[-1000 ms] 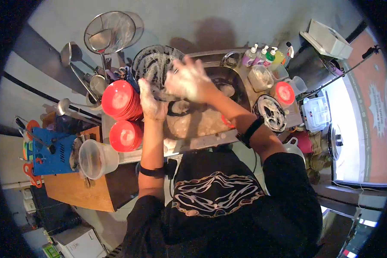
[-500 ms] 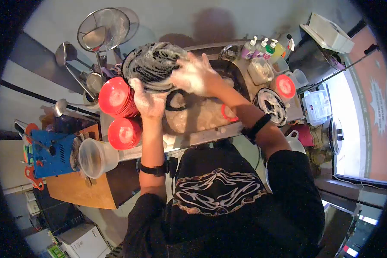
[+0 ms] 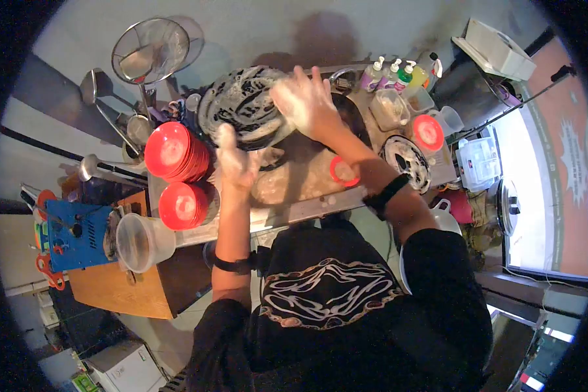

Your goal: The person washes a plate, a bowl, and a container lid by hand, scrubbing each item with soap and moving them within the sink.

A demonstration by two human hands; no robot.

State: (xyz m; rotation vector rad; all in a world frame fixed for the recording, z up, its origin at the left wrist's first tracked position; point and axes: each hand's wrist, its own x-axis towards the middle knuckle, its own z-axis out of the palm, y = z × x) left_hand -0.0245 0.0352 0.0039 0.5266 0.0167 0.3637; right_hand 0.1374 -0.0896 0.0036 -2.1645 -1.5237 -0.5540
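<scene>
A round black plate (image 3: 245, 98) covered in white foam stands over the back left of the sink (image 3: 287, 183). At its lower edge is my left hand (image 3: 235, 157), foamy, with fingers apart; whether it bears the plate's weight cannot be made out. My right hand (image 3: 305, 104) is spread at the plate's right side, its fingers raised and foamy. Murky water fills the sink, where a red ring-like rim (image 3: 344, 171) shows near my right forearm. Another foamy black plate (image 3: 406, 162) lies on the right counter.
Stacks of red bowls (image 3: 171, 150) stand on the left, with a clear plastic tub (image 3: 144, 242) in front. Soap bottles (image 3: 373, 75), plastic containers (image 3: 390, 110) and a red bowl (image 3: 428, 132) sit at the right. A wire strainer (image 3: 151, 51) rises at the back left.
The foamy plate has moved slightly right and looks more foam-covered. My right hand has lifted its fingers towards the wall, and my left hand has shifted slightly down at the plate's lower edge.
</scene>
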